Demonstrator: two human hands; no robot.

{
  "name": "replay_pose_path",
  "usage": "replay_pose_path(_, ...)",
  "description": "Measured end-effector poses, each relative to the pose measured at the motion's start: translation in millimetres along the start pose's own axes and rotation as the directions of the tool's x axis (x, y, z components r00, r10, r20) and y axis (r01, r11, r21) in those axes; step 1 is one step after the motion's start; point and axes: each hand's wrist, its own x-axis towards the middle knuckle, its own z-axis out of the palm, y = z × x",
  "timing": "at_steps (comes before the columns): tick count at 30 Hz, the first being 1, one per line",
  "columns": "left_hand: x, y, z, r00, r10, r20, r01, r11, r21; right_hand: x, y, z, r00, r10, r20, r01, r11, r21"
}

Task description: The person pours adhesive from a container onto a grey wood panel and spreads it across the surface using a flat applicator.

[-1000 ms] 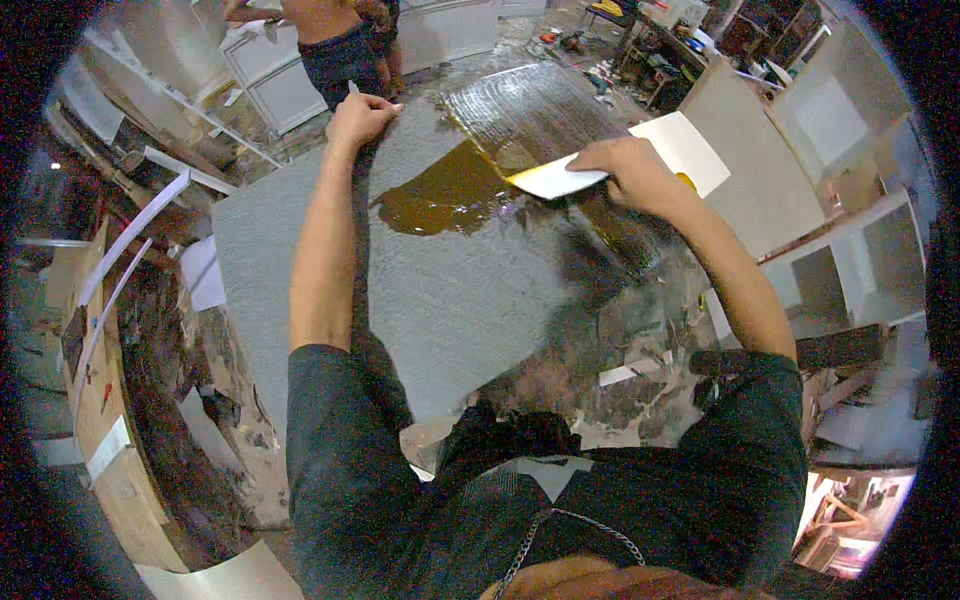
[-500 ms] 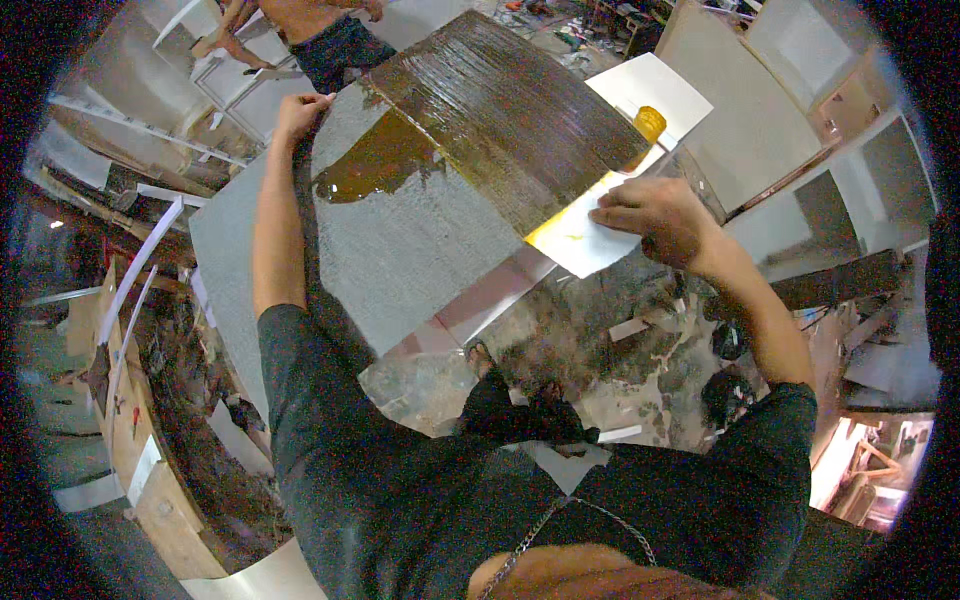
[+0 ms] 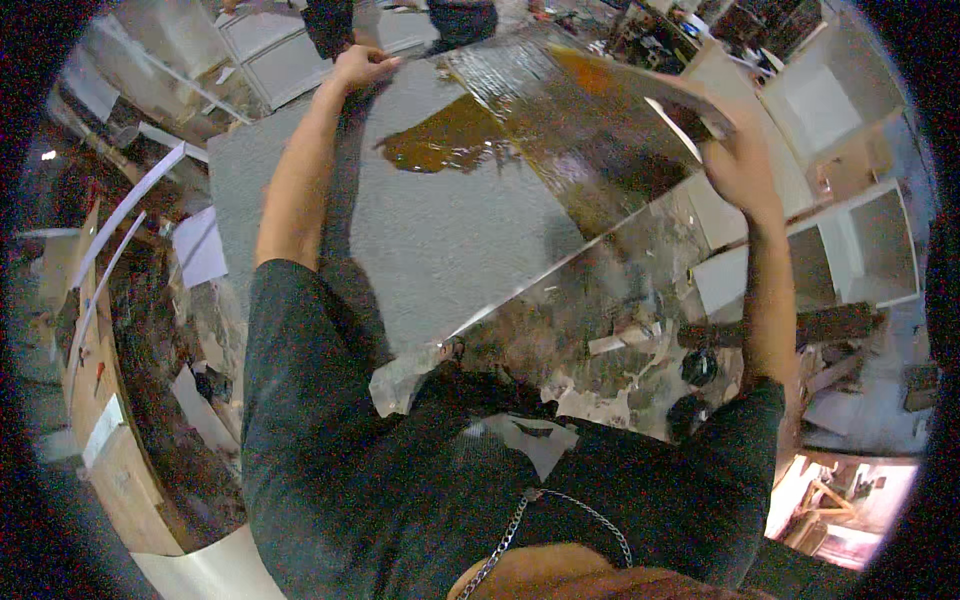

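A large grey panel (image 3: 430,240) lies in front of me, with a puddle of wet brown glue (image 3: 440,140) on its far half and a glossy brown coating over its right part. My left hand (image 3: 366,68) is closed at the panel's far edge, fingers bent down onto it. In my right hand (image 3: 738,155) is a thin flat spreader sheet (image 3: 690,132), smeared by motion and tilted over the panel's far right corner. Its pale part shows beside my fingers; orange-brown glue shows towards its far end.
Another person's dark shorts (image 3: 462,22) show beyond the panel. White box-like cabinets (image 3: 860,240) stand at the right. Left of me are a long wooden board (image 3: 125,450) and curved white strips (image 3: 125,215). Scraps litter the stained floor (image 3: 600,375).
My right hand has moved up and right, lifting and tilting the spreader sheet. My left hand appears farther up and right, still at the panel's edge. The other person has shifted right.
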Motion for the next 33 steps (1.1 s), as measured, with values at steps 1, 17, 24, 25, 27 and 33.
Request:
replay_pose_path(1, 8.4, -7.3, -1.1, 0.999, 0.034, -0.021, -0.035, 0.998, -0.044, 27.5, 15.5, 19.8, 0.999, -0.045, 0.024, 0.046, 0.999, -0.011)
replay_pose_path(17, -45.3, 50.7, -18.3, 0.962, -0.211, 0.176, 0.202, 0.977, 0.066, 159.7, 150.0, 243.8, 0.978, -0.138, 0.159, 0.176, 0.951, -0.256)
replay_pose_path(24, -36.3, 39.4, -13.8, 0.974, -0.157, 0.160, 0.150, 0.987, 0.055, 147.9, 134.3, 253.6, 0.982, -0.088, 0.167, 0.138, 0.938, -0.319)
replay_pose_path(25, -37.1, 33.7, -14.5, 0.973, -0.158, 0.171, 0.149, 0.987, 0.066, 143.9, 124.2, 251.3, 0.969, -0.104, 0.225, 0.175, 0.928, -0.328)
replay_pose_path(27, -38.4, 34.5, -15.5, 0.971, -0.153, 0.184, 0.142, 0.987, 0.073, 131.6, 106.6, 241.1, 0.956, -0.132, 0.262, 0.210, 0.931, -0.299)
replay_pose_path(33, -43.6, 52.2, -24.7, 0.950, -0.241, 0.196, 0.237, 0.970, 0.044, 130.8, 101.0, 217.2, 0.942, -0.237, 0.239, 0.285, 0.940, -0.190)
